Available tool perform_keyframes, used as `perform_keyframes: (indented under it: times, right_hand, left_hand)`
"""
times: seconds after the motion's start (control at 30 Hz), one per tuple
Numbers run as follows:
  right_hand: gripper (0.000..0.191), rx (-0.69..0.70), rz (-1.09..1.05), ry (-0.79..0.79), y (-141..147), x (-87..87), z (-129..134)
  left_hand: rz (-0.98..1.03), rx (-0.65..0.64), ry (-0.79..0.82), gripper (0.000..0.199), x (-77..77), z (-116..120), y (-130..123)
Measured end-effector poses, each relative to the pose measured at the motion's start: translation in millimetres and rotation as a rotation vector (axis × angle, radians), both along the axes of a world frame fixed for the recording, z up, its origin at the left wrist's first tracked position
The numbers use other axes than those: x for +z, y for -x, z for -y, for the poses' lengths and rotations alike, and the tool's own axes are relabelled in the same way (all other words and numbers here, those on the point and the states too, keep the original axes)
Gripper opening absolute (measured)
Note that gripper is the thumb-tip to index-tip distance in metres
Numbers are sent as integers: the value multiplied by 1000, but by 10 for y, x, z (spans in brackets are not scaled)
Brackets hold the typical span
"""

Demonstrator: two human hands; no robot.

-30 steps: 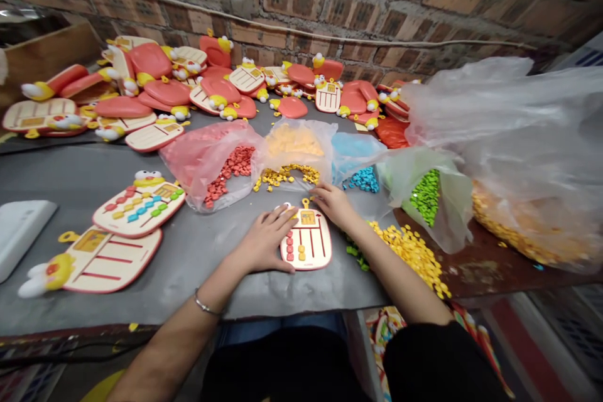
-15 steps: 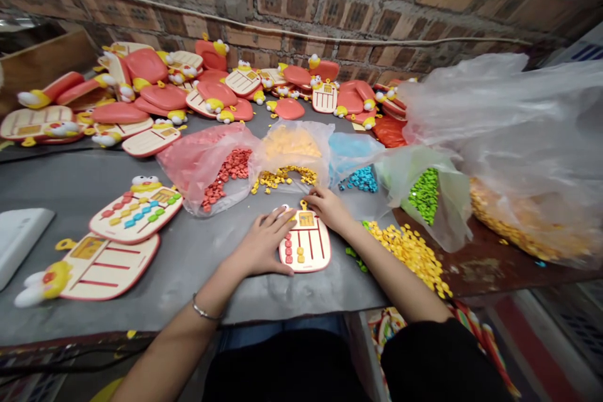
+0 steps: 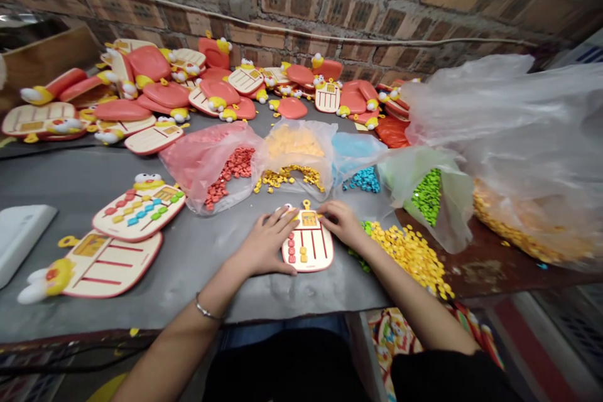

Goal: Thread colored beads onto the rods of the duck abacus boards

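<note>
A cream board with a red rim [image 3: 320, 251] lies flat in front of me, with red beads [image 3: 291, 247] in its left slot and yellow beads [image 3: 303, 254] in the slot beside it. Its other two slots show no beads. My left hand [image 3: 269, 242] rests spread over the board's left edge, fingers apart, covering part of its yellow duck-like head. At the board's upper right corner, my right hand [image 3: 343, 223] has its thumb and forefinger pressed together; whatever they pinch is too small to make out.
Bags of red [image 3: 230, 169], yellow [image 3: 296, 144], blue [image 3: 362, 179] and green beads [image 3: 427, 195] stand behind the board. Loose yellow beads [image 3: 409, 257] lie right. Two boards [image 3: 117, 264] overlap at left, one beaded. More boards [image 3: 169, 94] are piled by the brick wall.
My right hand has moved from the yellow ring at the board's top to its upper right corner. My left hand stays on the board. The whole view has shifted slightly.
</note>
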State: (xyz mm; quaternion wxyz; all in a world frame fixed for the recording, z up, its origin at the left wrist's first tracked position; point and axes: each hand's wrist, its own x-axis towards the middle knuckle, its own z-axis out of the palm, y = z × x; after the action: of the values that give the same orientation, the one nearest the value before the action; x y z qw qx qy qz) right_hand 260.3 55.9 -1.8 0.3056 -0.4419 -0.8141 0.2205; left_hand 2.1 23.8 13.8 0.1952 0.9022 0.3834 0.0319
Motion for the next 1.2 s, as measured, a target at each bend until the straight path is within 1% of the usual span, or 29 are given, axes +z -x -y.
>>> perform_keyframes:
  times: [0.1, 0.17, 0.27, 0.37, 0.43, 0.53, 0.6, 0.67, 0.73, 0.8, 0.83, 0.87, 0.93, 1.0, 1.03, 1.07, 1.13, 1.2]
  right_hand:
    - [13, -62, 14, -77, 8, -62, 33]
    - [13, -53, 32, -86, -4, -54, 61]
    - [10, 22, 44, -21, -44, 2, 131]
    - [11, 58, 0, 33, -35, 21, 181]
    - [13, 75, -27, 35, 45, 0, 181]
    - [18, 98, -34, 23, 248, -34, 150]
    - [21, 119, -28, 24, 361, -21, 124]
    - [24, 180, -17, 60, 398, 28, 83]
    - [28, 293, -18, 155, 366, 98, 8]
    - [30, 391, -47, 265, 321, 161, -122]
    - [29, 399, -67, 288, 315, 183, -210]
    - [26, 367, -83, 279, 327, 194, -310]
    - [16, 208, -80, 186, 414, 187, -538]
    - [8, 40, 11, 77, 565, 147, -770]
    - [11, -13, 88, 42, 649, 121, -875]
    - [14, -42, 178, 22, 729, 95, -965]
    - [17, -50, 341, 8, 848, 56, -1086]
    - [19, -38, 389, -2, 877, 48, -1109]
  left_hand:
    - [-9, 8, -12, 104, 5, 6, -5]
    - [-18, 10, -13, 104, 13, 9, -7]
    - [-16, 8, -16, 106, 12, 10, -4]
    - [2, -1, -29, 107, -8, 9, 4]
    - [14, -7, -37, 107, -23, 8, 9]
    - [22, -7, -35, 106, -33, 2, 12]
    - [16, -1, -29, 106, -31, -2, 13]
    - [16, -3, -31, 105, -25, -4, 13]
    - [21, -10, -39, 105, -21, -1, 13]
    - [25, -11, -42, 106, -18, 5, 12]
    - [25, -7, -40, 107, -17, 8, 12]
    - [25, -3, -39, 108, -16, 10, 12]
    - [26, -3, -43, 107, -17, 14, 13]
    - [26, -15, -54, 103, -18, 15, 16]
    - [27, -22, -61, 101, -19, 15, 18]
    - [29, -26, -68, 98, -19, 15, 19]
    - [40, -35, -78, 93, -19, 16, 20]
    - [57, -44, -85, 85, -17, 22, 19]
